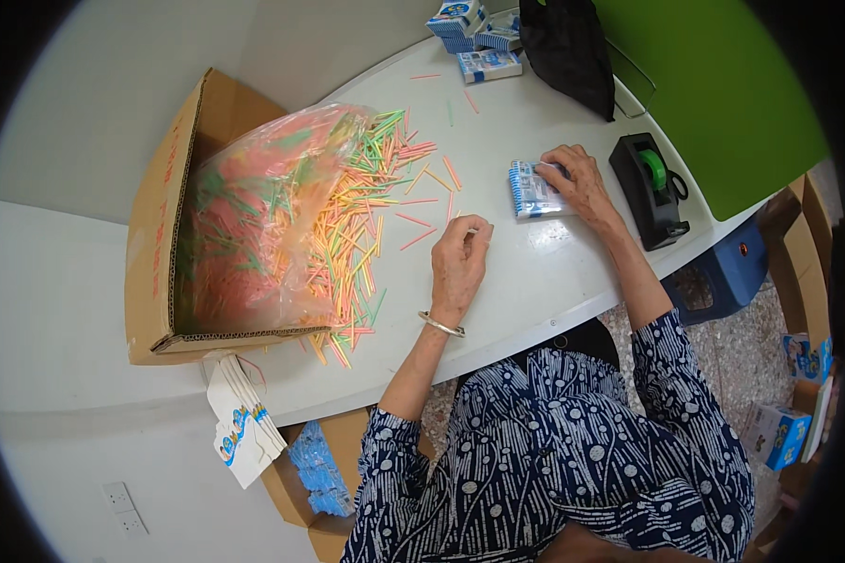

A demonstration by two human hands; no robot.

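My right hand (580, 186) is closed over the right part of a small blue-and-white box (532, 195), which lies on the white table. The thumb and fingers bend over the box's top and edge. To the left, my left hand (462, 261) is held above the tabletop with its fingertips pinched together. A pale bit shows at those fingertips, too small to name. Thin pink, yellow and green sticks (347, 244) spill in a heap beside my left hand. Several loose sticks (415, 220) lie between the heap and the box.
A cardboard carton (155, 249) holding a clear bag (282, 188) of sticks tips toward the table. Right of my right hand stands a black tape dispenser (640, 192). More small boxes (488, 66) and a black bag (568, 52) sit at the back. Folded cartons (244, 432) hang at the left edge.
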